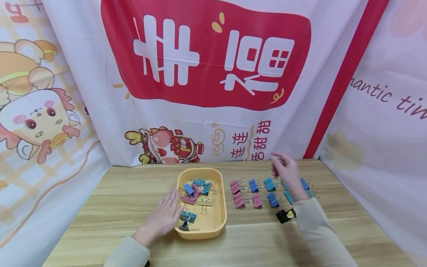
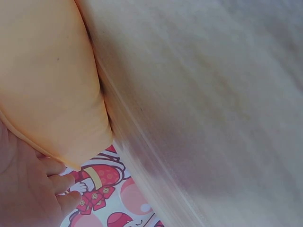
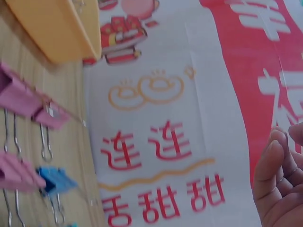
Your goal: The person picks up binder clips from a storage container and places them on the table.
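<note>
A yellow-orange plastic bin stands on the table with several binder clips in blue, teal, pink and cream inside. My left hand lies along the bin's left side, fingers straight, touching its rim; in the left wrist view its fingers show against the bin wall. My right hand is raised above rows of binder clips on the right, its fingers loosely bent and holding nothing visible. Among these are a pink binder clip, a blue binder clip and a teal binder clip. The right forearm hides some of them.
A small black object with a yellow mark lies in front of the clip rows, beside the right sleeve. Behind the wooden table hangs a printed cloth, with more cloth at both sides.
</note>
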`<state>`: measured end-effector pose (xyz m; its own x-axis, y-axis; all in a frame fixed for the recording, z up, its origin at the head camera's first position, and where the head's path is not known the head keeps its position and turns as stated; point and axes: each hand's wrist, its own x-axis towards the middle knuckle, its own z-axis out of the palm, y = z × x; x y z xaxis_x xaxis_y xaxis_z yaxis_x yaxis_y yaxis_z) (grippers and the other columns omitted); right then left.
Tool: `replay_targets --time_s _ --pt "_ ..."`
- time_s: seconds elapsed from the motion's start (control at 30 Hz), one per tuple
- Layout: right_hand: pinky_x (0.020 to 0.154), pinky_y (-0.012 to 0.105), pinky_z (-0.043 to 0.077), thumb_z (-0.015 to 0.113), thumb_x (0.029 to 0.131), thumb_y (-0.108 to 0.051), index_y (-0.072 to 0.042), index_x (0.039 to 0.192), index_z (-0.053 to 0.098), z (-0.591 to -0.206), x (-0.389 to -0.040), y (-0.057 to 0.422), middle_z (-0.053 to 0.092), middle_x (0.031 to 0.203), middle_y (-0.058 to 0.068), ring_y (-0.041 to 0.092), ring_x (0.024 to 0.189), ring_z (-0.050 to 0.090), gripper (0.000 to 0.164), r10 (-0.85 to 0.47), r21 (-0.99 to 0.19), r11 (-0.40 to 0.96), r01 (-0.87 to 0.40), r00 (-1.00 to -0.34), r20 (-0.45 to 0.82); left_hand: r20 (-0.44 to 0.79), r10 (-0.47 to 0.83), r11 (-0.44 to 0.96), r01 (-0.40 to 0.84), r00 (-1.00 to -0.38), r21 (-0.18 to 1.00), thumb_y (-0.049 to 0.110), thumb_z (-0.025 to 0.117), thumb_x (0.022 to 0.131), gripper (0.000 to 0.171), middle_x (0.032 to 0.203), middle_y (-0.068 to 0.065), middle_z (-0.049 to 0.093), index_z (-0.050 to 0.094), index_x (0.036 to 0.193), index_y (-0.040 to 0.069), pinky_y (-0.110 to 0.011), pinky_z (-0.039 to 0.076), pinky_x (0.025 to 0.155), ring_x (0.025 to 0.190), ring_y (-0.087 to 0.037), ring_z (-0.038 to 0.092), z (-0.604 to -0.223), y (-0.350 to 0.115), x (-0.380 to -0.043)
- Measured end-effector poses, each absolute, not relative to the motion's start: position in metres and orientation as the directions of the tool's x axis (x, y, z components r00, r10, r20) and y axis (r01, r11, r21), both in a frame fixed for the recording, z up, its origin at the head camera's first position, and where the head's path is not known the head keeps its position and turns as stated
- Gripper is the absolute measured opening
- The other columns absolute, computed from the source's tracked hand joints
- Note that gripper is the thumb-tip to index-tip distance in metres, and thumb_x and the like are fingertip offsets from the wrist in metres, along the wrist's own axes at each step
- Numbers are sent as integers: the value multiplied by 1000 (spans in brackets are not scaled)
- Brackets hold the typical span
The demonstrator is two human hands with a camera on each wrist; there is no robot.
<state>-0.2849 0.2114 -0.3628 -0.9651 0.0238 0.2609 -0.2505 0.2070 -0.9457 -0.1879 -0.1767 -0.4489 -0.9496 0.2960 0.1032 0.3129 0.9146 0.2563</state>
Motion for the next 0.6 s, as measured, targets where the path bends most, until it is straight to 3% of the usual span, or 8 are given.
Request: replay_targets --time_s 0.17,0.6 --pt "47 26 49 53 95 -21 0 122 54 -362 -279 182 56 71 14 12 52 51 35 -95 -928 218 -303 -953 289 90 299 916 312 -950 252 34 28 101 58 148 -20 10 21 142 -6 -47 16 108 136 -34 11 -449 -178 -188" --pt "48 34 52 56 93 -14 -2 116 58 -360 -262 128 58 70 11 17 53 52 27 -242 -919 253 -303 -939 243 101 297 923 313 -949 224 40 22 101 61 149 -20 13 23 143 -5 -47 17 108 136 -33 12 -450 -178 -189"
